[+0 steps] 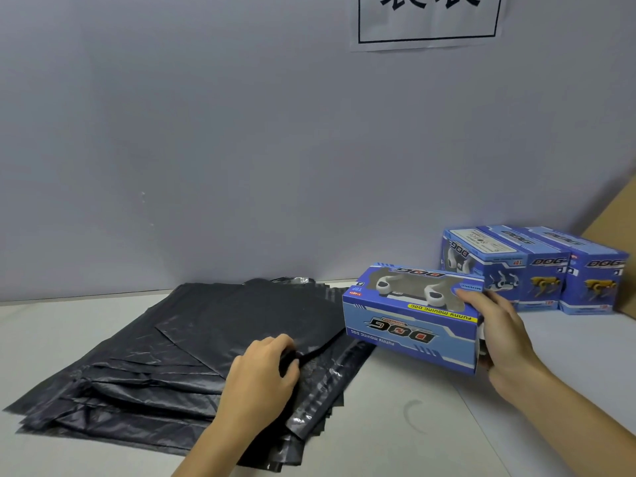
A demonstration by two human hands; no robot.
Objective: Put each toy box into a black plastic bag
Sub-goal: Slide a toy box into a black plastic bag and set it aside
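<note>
A stack of flat black plastic bags (192,356) lies on the white table (413,425), filling the lower left of the frame, the sheets fanned slightly so their edges show one behind another. The left hand (265,370), in the lower middle of the frame, rests on the right part of the stack with its fingers (285,342) curled, pinching up the edge of the top bag (275,315) so that a fold of black film rises under them.

Just right of the stack, in the right middle of the frame, the right hand (502,332) grips a blue rectangular cardboard toy box (413,315) printed with "DOG" and a clear window showing a white toy. Its fingers wrap over the box's right end and top edge. The box lies lengthwise, its left end over the right edge of the bags; whether it rests on the table or is lifted off it cannot be told.

Behind it, at the right edge of the frame, three more blue toy boxes (537,266) stand side by side, touching, against the grey wall (206,132). A brown cardboard sheet (616,215) leans at the far right. A white paper sign (426,22) with black characters hangs at the top of the wall.
</note>
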